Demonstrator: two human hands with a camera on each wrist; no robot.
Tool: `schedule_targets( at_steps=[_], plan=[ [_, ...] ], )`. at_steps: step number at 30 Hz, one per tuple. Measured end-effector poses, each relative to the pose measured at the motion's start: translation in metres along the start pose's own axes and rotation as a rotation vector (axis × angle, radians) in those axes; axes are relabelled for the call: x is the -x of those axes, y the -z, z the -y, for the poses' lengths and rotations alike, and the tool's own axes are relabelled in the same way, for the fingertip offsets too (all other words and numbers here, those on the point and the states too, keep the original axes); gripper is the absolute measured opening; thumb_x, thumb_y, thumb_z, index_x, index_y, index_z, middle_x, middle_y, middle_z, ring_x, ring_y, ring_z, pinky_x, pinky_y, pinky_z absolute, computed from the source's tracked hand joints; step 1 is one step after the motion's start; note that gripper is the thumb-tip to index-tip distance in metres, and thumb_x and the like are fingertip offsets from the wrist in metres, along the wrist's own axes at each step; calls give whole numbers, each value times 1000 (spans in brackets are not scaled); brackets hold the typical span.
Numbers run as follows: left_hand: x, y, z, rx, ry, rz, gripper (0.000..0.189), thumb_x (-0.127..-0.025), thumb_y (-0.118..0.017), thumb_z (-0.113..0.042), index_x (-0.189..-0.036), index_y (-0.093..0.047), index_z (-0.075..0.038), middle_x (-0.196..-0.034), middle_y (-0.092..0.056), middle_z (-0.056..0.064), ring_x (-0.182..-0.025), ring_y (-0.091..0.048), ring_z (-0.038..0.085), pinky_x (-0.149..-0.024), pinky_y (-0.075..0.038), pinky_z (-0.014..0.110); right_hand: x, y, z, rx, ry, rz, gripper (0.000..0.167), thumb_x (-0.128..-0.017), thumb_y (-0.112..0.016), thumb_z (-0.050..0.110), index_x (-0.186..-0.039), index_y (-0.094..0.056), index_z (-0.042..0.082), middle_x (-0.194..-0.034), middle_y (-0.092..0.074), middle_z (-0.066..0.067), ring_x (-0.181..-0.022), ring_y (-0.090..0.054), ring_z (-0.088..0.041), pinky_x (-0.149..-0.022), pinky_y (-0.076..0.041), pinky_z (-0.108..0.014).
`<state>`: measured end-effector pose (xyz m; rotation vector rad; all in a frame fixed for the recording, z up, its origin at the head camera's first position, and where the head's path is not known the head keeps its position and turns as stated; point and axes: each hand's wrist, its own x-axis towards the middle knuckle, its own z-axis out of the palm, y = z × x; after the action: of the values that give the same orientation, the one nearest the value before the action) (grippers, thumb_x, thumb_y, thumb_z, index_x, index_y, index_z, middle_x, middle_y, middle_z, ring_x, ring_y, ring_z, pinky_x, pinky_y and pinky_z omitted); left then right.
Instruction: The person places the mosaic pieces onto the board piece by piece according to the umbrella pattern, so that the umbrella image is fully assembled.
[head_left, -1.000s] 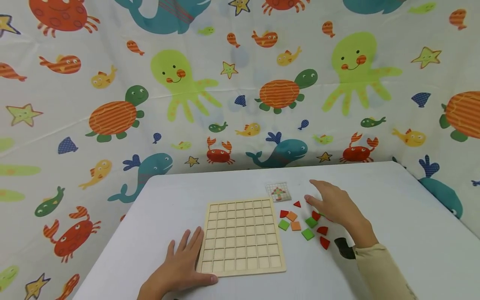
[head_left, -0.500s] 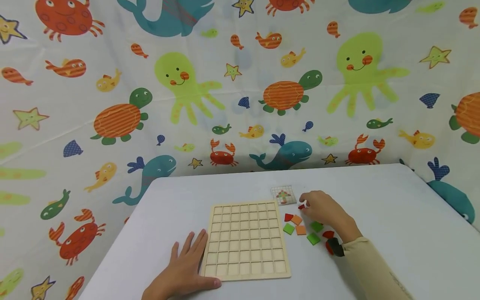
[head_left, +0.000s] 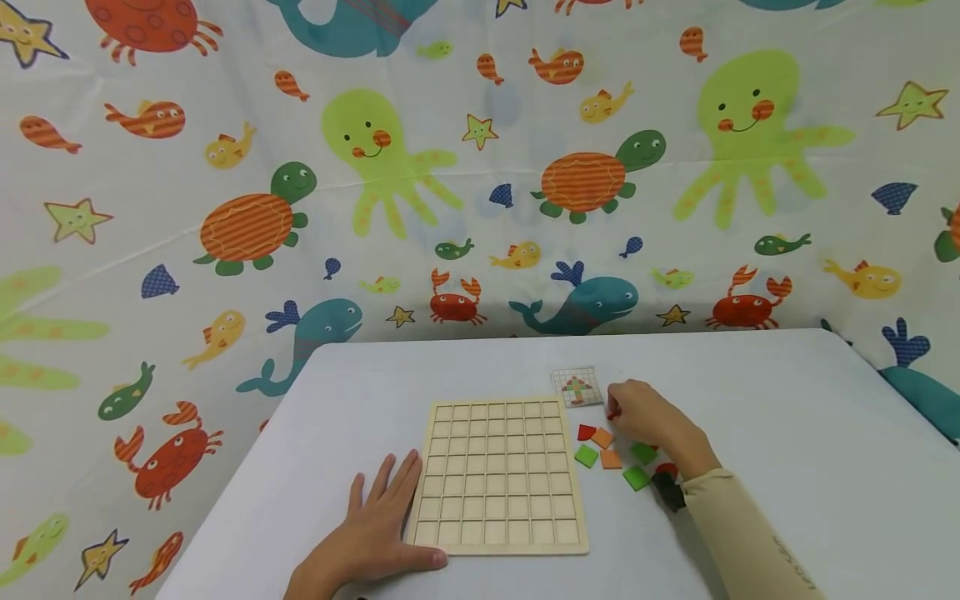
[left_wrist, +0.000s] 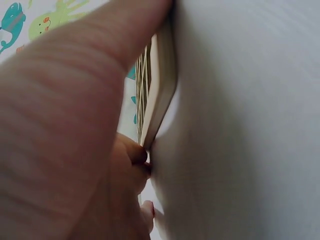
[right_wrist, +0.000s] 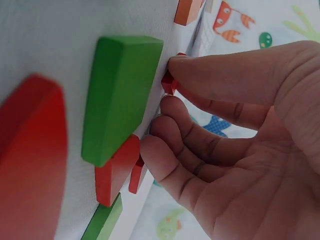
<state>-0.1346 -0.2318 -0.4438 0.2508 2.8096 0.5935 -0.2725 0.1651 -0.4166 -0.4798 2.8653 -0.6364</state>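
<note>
A square wooden grid board (head_left: 495, 475) lies on the white table. My left hand (head_left: 375, 529) rests at its lower left corner, fingers spread along the left edge and thumb along the front edge. In the left wrist view the board's side (left_wrist: 162, 85) shows beyond the thumb. My right hand (head_left: 652, 421) pinches a small red piece (right_wrist: 169, 83) between thumb and index finger, low over the table, with the other fingers curled beneath. In the head view the red piece mostly hides behind the fingertips. Beside this hand lie a green block (right_wrist: 122, 95) and a red block (right_wrist: 117, 170).
Between board and right hand lie an orange square (head_left: 611, 459), a green square (head_left: 587, 456) and a red piece (head_left: 587, 432). Another green square (head_left: 637, 478) lies near the right wrist. A pattern card (head_left: 577, 387) with a gridded picture lies behind. A sea-animal curtain (head_left: 480, 167) hangs beyond the table.
My right hand has come down from above the pieces, its spread thumb and finger closing on the small red piece. The left hand stays at the board; the head view has shifted slightly.
</note>
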Motion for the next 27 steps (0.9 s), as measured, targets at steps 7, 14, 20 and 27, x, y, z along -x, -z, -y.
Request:
schedule_targets(
  at_steps=[7, 14, 20, 27],
  plan=[
    [0, -1, 1, 1, 6, -3, 139, -69, -85, -77, -170, -24, -3, -178, -15, 16, -162, -1, 46, -118, 10, 76, 0, -2, 1, 18, 32, 8, 11, -93, -73, -4, -97, -64, 2, -89, -57, -8, -85, -54, -25, -78, -55, -39],
    [2, -4, 2, 12, -1, -1, 138, -70, -83, -79, -170, -24, -3, -178, -15, 16, -162, 0, 46, -118, 11, 77, 3, -4, 1, 18, 20, 21, 13, -95, -74, -1, -102, -66, 4, -91, -57, -6, -89, -55, -24, -84, -58, -41],
    [5, -6, 5, 33, -10, -1, 140, -70, -84, -79, -169, -24, -1, -177, -15, 18, -162, 1, 48, -117, 12, 76, 3, 2, 0, -15, 58, 6, 12, -94, -75, -1, -102, -66, 3, -91, -58, -6, -88, -55, -23, -83, -59, -40],
    [2, -4, 4, 32, 7, 6, 141, -69, -81, -81, -170, -23, -4, -178, -14, 16, -163, 2, 45, -118, 15, 74, 1, 8, 1, -18, 118, -39, 10, -92, -73, -4, -100, -70, 1, -92, -60, -6, -88, -56, -24, -84, -59, -41]
  ],
)
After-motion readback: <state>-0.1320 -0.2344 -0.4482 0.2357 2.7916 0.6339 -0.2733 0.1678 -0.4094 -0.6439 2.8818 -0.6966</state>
